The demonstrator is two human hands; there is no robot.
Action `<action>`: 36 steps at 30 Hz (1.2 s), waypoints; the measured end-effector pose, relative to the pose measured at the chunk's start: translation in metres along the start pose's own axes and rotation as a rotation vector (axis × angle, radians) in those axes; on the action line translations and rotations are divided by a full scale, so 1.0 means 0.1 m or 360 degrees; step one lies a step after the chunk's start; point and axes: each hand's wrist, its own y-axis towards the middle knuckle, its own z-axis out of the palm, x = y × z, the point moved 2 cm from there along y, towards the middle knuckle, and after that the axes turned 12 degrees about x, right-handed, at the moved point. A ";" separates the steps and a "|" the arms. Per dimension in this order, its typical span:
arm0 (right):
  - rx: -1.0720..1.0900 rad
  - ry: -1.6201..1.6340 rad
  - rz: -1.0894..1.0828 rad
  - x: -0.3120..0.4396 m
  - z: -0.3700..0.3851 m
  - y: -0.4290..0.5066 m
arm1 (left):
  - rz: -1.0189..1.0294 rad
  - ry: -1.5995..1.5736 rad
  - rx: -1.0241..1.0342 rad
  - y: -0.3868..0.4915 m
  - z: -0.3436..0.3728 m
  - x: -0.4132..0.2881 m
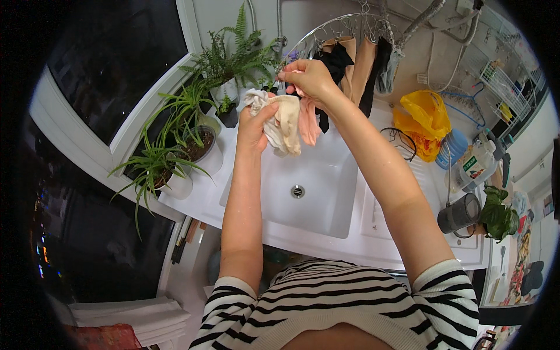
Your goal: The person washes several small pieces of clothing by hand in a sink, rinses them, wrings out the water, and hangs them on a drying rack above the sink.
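My left hand (pixel 258 127) grips a bunch of small wet-looking cloths, a cream sock (pixel 287 122) and white ones (pixel 257 99), above the back left of the sink. My right hand (pixel 308 81) pinches a pink sock (pixel 309 122) at the left rim of a round metal clip hanger (pixel 321 27); its fingertips are by a clip. Beige socks (pixel 362 70) and black ones (pixel 374 78) hang from the hanger's clips, behind and right of my right hand. Below my hands lies the white sink basin (pixel 323 197) with its metal drain (pixel 297 191).
Potted spider plants (pixel 175 186) and a fern (pixel 232 57) line the window on the left. Right of the basin are a ribbed washboard surface (pixel 376 205), a yellow plastic bag (pixel 424 116), a clear bottle (pixel 472 164), a dark mug (pixel 459 213) and a leafy plant (pixel 498 214).
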 end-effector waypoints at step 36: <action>0.0114 0.0393 0.0060 -0.16 -0.06 -0.11 | -0.0186 -0.0207 0.0162 0.23 -0.29 0.18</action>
